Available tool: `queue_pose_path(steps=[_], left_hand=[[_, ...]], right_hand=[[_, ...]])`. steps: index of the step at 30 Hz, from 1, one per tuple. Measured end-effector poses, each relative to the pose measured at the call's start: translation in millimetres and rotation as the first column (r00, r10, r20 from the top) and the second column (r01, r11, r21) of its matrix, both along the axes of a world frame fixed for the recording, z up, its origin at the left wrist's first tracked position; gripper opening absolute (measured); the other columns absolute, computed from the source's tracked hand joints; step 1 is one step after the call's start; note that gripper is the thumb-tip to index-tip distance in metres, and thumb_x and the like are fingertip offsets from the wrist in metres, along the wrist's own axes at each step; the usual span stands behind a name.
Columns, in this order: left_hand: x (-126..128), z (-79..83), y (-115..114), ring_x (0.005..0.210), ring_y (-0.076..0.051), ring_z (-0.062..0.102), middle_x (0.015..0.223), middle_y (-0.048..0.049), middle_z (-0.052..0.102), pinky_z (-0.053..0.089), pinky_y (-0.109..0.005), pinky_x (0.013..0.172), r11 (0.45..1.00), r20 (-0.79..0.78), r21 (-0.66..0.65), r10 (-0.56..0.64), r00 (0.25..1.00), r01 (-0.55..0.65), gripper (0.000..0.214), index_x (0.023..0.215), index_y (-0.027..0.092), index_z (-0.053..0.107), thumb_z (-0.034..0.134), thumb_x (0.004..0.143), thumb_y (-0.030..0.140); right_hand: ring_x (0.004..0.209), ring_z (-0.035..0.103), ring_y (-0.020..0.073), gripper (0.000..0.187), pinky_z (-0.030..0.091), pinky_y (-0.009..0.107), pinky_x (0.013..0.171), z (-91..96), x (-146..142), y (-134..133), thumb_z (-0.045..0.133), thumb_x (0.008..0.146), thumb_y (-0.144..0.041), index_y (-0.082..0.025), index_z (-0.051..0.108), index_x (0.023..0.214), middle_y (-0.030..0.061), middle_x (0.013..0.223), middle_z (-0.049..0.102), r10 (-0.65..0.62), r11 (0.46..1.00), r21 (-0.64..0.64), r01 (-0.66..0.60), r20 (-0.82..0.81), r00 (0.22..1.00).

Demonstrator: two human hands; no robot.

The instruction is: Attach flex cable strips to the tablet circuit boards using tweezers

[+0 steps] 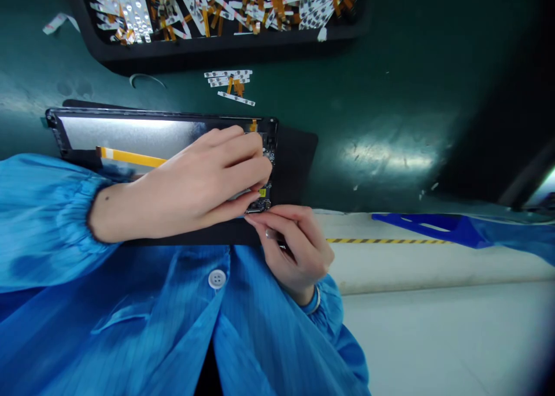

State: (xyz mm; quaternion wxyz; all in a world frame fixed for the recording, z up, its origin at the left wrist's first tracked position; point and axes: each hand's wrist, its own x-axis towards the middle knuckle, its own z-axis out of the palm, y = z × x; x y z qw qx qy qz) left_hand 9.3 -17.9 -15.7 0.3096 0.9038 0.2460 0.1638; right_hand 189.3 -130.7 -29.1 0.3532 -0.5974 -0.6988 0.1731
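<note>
Green work surface (390, 95) formed the bench for this step, which we viewed from a head-worn camera. We first noted the left hand (203, 176): its fingers (236, 153) were curled over one end of a black-framed display panel (130, 134), with the thumb along the lower side, so that the hand was grasping the exposed circuit board (267, 193) at that end. We then noted the right hand (297, 254), which entered from below, clenched in a pinch. Its thumb and forefinger were closed on a slim dark object (282, 244), of which too little showed for us to name its kind. Its fingertips (255, 221) lay just beside the lower edge of the circuit board.

We found the display panel lying flat on a black mat (299, 165), with an orange-yellow flex cable (130, 158) across its silver face, close to the left wrist. Both forearms emerged from the sleeves of a blue striped coat (108, 309), which bore a white button (217, 278).

Moving outward, we observed loose white-and-orange flex strips (228, 84) on the bench, between the display panel and a black tray (217, 52). That tray held a dense heap of similar strips. A thin curved wire (147, 79) lay near the tray's corner. Beyond the bench edge, we saw yellow-and-black hazard tape (385, 241) and a blue object (433, 228) on a pale ledge (433, 263).
</note>
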Motion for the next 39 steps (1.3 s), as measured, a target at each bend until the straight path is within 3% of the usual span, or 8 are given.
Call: queue_pose_path(steps=[8,13,18,23,30,39], left_hand=[[0,2.1,1,0.085,-0.020,0.055,0.094,-0.0065,0.060,0.047,-0.035,0.078,0.996,-0.042,0.064,-0.060,0.997,0.062,0.020,0.094,0.018,0.054,0.037,0.102,0.025],[-3,3.3,3,0.086,-0.018,0.055,0.094,-0.0072,0.060,0.047,-0.032,0.078,0.996,-0.008,0.028,-0.087,0.996,0.088,0.017,0.096,0.014,0.056,0.042,0.101,0.021],[-3,3.8,4,0.089,-0.019,0.056,0.095,-0.0076,0.059,0.047,-0.032,0.080,0.996,0.001,-0.005,-0.089,0.996,0.089,0.015,0.098,0.014,0.057,0.044,0.101,0.021],[-4,4.9,4,0.089,-0.018,0.056,0.094,-0.0071,0.059,0.048,-0.033,0.081,0.997,0.006,-0.016,-0.081,0.997,0.081,0.014,0.097,0.014,0.057,0.045,0.101,0.020],[-3,5.1,4,0.089,-0.019,0.056,0.094,-0.0074,0.059,0.048,-0.034,0.079,0.996,0.011,-0.006,-0.089,0.996,0.089,0.014,0.097,0.013,0.057,0.046,0.101,0.021],[-4,3.7,4,0.089,-0.020,0.056,0.094,-0.0077,0.060,0.048,-0.035,0.079,0.995,0.003,-0.007,-0.095,0.995,0.095,0.016,0.096,0.014,0.056,0.044,0.101,0.023]], right_hand=[[0.063,0.056,0.0067,0.015,0.046,0.020,0.053,9.1,0,11,0.073,0.086,-0.015,-0.019,0.060,0.082,-0.0025,0.083,0.062,-0.004,0.981,-0.194,-0.008,-0.063,0.998],[0.056,0.049,0.0051,0.021,0.042,0.019,0.048,4.4,6,14,0.078,0.083,-0.019,-0.019,0.057,0.082,-0.0027,0.081,0.061,0.019,0.985,-0.169,-0.028,-0.059,0.998],[0.059,0.057,0.0066,0.017,0.046,0.020,0.048,3.0,20,17,0.078,0.083,-0.019,-0.019,0.063,0.089,0.0010,0.088,0.064,0.209,0.966,-0.141,-0.217,-0.070,0.975],[0.069,0.063,0.0096,0.010,0.051,0.020,0.054,1.0,25,18,0.070,0.087,-0.011,-0.019,0.065,0.090,0.0021,0.088,0.064,0.244,0.958,-0.119,-0.259,-0.128,0.961],[0.067,0.063,0.0089,0.014,0.050,0.021,0.054,-3.2,15,9,0.070,0.085,-0.010,-0.019,0.064,0.094,0.0017,0.085,0.066,0.180,0.984,0.005,-0.180,0.049,0.983],[0.068,0.066,0.0098,0.012,0.052,0.022,0.056,-0.2,8,2,0.069,0.087,-0.012,-0.018,0.064,0.096,0.0031,0.088,0.070,0.112,0.994,-0.009,-0.112,0.106,0.988]])
